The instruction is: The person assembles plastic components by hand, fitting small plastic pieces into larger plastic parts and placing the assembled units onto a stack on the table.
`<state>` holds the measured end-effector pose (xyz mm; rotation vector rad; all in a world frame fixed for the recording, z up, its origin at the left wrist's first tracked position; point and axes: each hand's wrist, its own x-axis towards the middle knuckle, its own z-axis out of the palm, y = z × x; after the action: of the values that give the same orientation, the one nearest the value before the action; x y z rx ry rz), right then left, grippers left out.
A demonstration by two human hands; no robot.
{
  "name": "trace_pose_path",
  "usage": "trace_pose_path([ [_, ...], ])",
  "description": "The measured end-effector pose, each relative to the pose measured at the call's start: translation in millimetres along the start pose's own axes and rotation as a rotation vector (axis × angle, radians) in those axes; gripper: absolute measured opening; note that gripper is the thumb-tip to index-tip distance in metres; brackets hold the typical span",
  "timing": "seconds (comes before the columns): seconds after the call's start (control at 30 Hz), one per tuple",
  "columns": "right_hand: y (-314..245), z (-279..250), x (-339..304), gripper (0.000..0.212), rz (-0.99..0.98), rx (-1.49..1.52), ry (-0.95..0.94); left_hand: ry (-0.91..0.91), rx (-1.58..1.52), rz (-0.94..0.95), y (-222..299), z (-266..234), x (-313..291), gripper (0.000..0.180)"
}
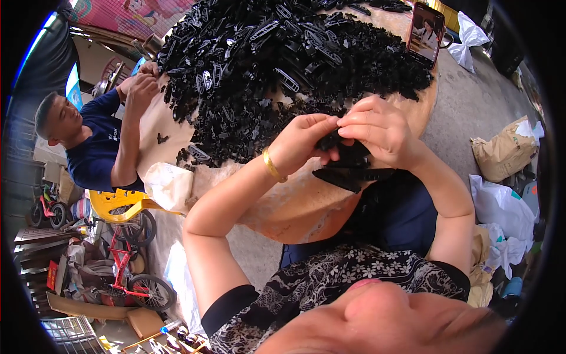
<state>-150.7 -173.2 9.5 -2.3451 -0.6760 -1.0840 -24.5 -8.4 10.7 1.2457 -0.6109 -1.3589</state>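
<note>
Both my hands meet above the near edge of a round tan table (170,138). My left hand (299,144), with a gold bracelet at the wrist, is closed on a small black plastic part (328,140). Pinched fingers of my right hand (380,131) touch the left fingertips over that part; whatever is between them is hidden. Just below the hands lie longer black plastic pieces (345,175), close to the table edge. Beyond them spreads a large heap of black plastic parts (236,88), some narrow and slotted, others small and jagged.
A phone (425,34) stands upright at the far right of the table, beside a mug. Across to the left a co-worker (97,133) holds both hands at the heap's edge. A yellow plastic chair (115,203) and a red bicycle (122,259) are at left; sacks (504,150) lie at right.
</note>
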Motion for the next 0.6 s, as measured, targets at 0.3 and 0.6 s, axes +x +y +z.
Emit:
trace_pose_path([
  [0.3, 5.3, -3.8, -0.5, 0.019, 0.052, 0.014, -0.052, -0.012, 0.205, 0.145, 9.1, 0.7, 0.8, 0.043],
  [0.6, 2.9, -5.1, -7.5, 0.034, 0.631, 0.305, -0.139, 0.245, 0.754, 0.525, -6.3, 13.1, -0.1, 0.032],
])
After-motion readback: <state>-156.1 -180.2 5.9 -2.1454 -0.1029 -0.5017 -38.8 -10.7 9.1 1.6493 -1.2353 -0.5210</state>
